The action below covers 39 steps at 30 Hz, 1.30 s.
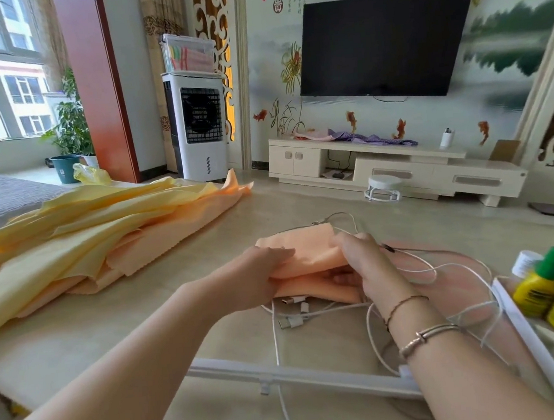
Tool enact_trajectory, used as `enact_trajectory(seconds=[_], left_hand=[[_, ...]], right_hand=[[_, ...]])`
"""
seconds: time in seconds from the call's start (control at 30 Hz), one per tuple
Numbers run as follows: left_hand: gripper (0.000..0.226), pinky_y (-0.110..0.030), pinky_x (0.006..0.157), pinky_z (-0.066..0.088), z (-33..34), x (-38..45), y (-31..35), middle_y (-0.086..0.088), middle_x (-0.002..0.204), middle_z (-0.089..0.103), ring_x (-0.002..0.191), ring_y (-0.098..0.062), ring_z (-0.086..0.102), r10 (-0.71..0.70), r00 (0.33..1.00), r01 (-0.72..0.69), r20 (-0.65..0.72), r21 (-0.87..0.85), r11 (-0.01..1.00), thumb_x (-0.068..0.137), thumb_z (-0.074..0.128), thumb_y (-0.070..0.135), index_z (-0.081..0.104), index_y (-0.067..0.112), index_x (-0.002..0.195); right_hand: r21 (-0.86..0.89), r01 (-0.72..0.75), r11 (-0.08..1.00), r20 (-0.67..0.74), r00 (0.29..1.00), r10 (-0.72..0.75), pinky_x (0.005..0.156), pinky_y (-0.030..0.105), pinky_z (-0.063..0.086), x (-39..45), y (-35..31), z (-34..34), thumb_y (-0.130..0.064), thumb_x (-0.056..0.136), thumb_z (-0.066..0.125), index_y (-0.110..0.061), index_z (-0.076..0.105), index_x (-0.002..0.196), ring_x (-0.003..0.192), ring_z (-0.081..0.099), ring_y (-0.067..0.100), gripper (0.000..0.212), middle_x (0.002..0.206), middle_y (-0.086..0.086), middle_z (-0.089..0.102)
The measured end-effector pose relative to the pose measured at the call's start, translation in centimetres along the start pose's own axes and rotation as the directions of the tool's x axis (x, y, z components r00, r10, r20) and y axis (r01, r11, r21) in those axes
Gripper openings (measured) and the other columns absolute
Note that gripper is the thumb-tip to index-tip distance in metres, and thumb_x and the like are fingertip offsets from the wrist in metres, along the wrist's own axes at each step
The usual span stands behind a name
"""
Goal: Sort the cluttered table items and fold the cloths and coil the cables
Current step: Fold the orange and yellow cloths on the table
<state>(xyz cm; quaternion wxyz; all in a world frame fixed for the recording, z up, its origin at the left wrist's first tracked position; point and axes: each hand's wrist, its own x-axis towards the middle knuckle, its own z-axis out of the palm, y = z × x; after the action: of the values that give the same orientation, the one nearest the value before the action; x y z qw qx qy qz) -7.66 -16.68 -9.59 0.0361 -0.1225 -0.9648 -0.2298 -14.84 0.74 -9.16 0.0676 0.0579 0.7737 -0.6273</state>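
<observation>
Folding the small orange cloth

Soft and limp, so my left hand and right hand pinch its side edges mid-tabletop.

Left hand: the left hand lies on the left part of a small orange cloth, fingers fairly straight on top, thumb underneath.
Right hand: the right hand grips the cloth's right edge, fingers curled round the fold.
Cloth: partly folded, held just above the table.
Cables: white cables lie tangled under and to the right of the cloth, connectors showing below it.
Pile: yellow and orange cloths heaped at the table's left.
Tray: a white tray at the right holds yellow bottles with green caps.
</observation>
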Motion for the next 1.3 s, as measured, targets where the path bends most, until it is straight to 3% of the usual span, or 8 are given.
enact_trajectory(seconds=[0.13,0.2,0.3,0.47,0.8,0.97,1.1,1.3], left_hand=[[0.027,-0.042,0.085,0.048,0.5,0.6,-0.8,-0.012,0.092,0.056,0.085,-0.025,0.058,0.101,0.994,-0.101,0.049,0.016,0.995,0.073,0.071,0.017,0.059,0.009,0.096],[0.023,-0.022,0.082,0.042,0.2,-0.2,0.1,0.001,0.099,0.054,0.091,-0.012,0.051,0.16,0.984,-0.172,0.081,0.179,0.969,0.083,0.064,0.009,0.063,0.018,0.104],[0.038,-0.013,0.084,0.032,-0.1,-0.6,1.2,0.005,0.113,0.058,0.1,-0.003,0.046,0.056,0.996,-0.059,0.064,0.045,0.997,0.092,0.05,0.003,0.063,0.02,0.124],[0.037,-0.006,0.097,0.036,0.1,-0.7,2.2,0.019,0.126,0.054,0.116,0.002,0.05,-0.026,0.985,0.064,0.169,-0.222,0.973,0.093,0.053,0.01,0.063,0.026,0.125],[0.031,-0.009,0.091,0.034,-0.3,-0.6,2.7,0.005,0.125,0.061,0.117,-0.011,0.055,0.016,0.995,-0.009,0.097,-0.073,0.997,0.092,0.06,0.025,0.064,0.023,0.122],[0.075,-0.019,0.095,0.038,-0.5,-0.6,3.4,0.008,0.136,0.048,0.114,-0.012,0.048,-0.031,0.997,0.03,0.064,0.009,1.0,0.076,0.074,0.044,0.039,0.034,0.142],[0.048,-0.032,0.083,0.053,-1.5,-0.5,5.0,0.012,0.107,0.06,0.092,-0.014,0.06,-0.011,0.98,0.011,-0.199,0.001,1.0,0.084,0.062,0.025,0.048,0.038,0.128],[0.035,-0.034,0.082,0.052,-3.7,-0.9,8.8,0.004,0.095,0.067,0.091,-0.015,0.062,-0.073,0.902,-0.177,-0.426,-0.518,0.837,0.091,0.042,0.001,0.061,0.024,0.109]], right_hand=[[-0.242,0.051,0.969,-0.012,0.998,-0.055,0.047,0.026,0.037,-0.1,-0.4,-1.2,-0.007,0.078,0.053,-0.001,0.041,0.131,0.072,0.055,0.023,0.054,0.092,0.012,0.054],[-0.293,0.095,0.951,0.007,0.995,-0.097,0.053,0.026,0.035,-0.2,-0.2,-1.3,-0.007,0.081,0.054,-0.004,0.035,0.137,0.084,0.054,0.024,0.06,0.104,0.011,0.054],[-0.401,0.168,0.9,-0.01,0.982,-0.188,0.052,0.022,0.033,-0.5,0.3,-1.4,-0.007,0.087,0.053,-0.01,0.035,0.138,0.074,0.05,0.013,0.054,0.101,0.003,0.05],[-0.502,0.2,0.841,-0.071,0.96,-0.271,0.068,0.024,0.034,-0.6,1.0,-1.6,-0.006,0.085,0.055,-0.008,0.039,0.131,0.097,0.057,0.026,0.048,0.11,0.011,0.058],[-0.752,0.063,0.657,-0.086,0.978,-0.192,0.101,0.04,0.037,-0.9,0.8,-1.2,-0.036,0.088,0.05,-0.017,0.039,0.128,0.121,0.048,0.031,0.046,0.121,0.005,0.058],[-0.462,0.105,0.881,-0.022,0.991,-0.13,0.074,0.027,0.044,-1.4,-1.5,-1.0,-0.019,0.088,0.054,-0.007,0.036,0.133,0.099,0.06,0.027,0.05,0.11,0.012,0.062],[-0.053,0.12,0.991,0.087,0.99,-0.115,0.049,0.026,0.051,-3.4,-4.8,-0.6,-0.01,0.089,0.053,-0.007,0.044,0.121,0.07,0.062,0.019,0.034,0.099,0.014,0.061],[0.176,0.314,0.933,0.094,0.938,-0.333,0.085,0.04,0.052,-7.0,-8.4,-5.3,-0.025,0.095,0.053,-0.011,0.059,0.09,0.081,0.063,0.021,0.016,0.088,0.008,0.065]])
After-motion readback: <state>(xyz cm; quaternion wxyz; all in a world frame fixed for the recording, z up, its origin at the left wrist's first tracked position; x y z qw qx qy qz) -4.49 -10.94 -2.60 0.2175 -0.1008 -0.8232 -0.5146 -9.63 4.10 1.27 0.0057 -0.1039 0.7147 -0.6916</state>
